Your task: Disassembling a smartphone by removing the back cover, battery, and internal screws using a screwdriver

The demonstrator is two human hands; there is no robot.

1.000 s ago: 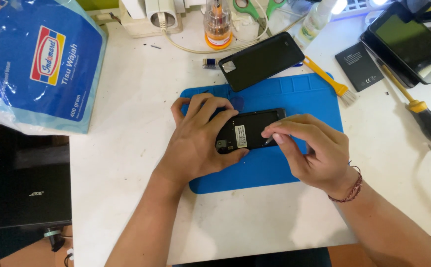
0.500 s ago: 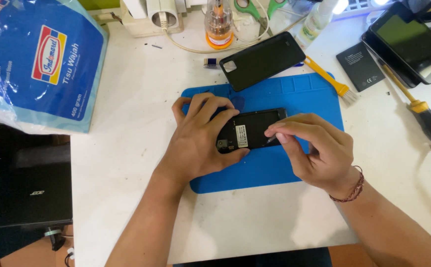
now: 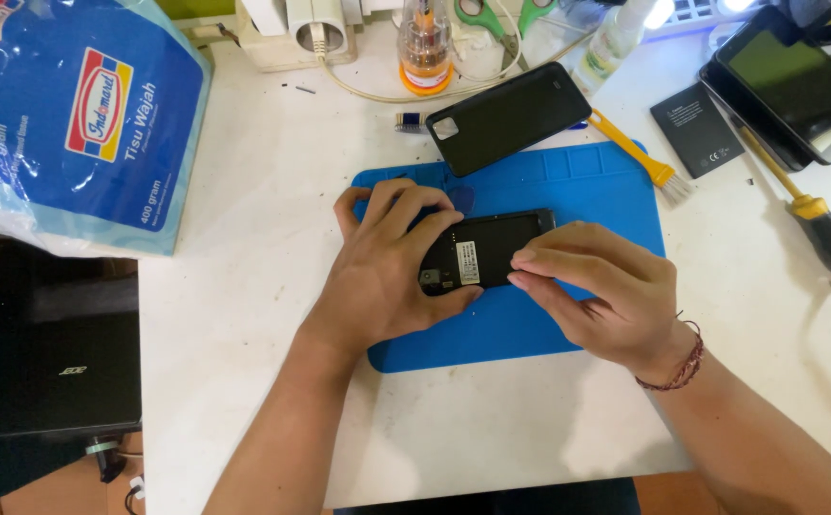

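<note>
Fingers of the left hand (image 3: 387, 277) curl around an opened black phone (image 3: 487, 250) (back cover off) on a blue mat (image 3: 587, 176); right hand (image 3: 602, 291) fingertips, pressed together, touch its lower edge.

A blue bag (image 3: 72, 114) lies far left on the tabletop (image 3: 244, 238); brush (image 3: 640, 157), battery (image 3: 695, 129) and screwdriver (image 3: 821, 219) sit right.

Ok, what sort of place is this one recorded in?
Most likely a phone repair bench. Both hands work on an opened black phone lying on a blue repair mat, with a loose phone battery, a small brush and a screwdriver spread on the white table.
</note>
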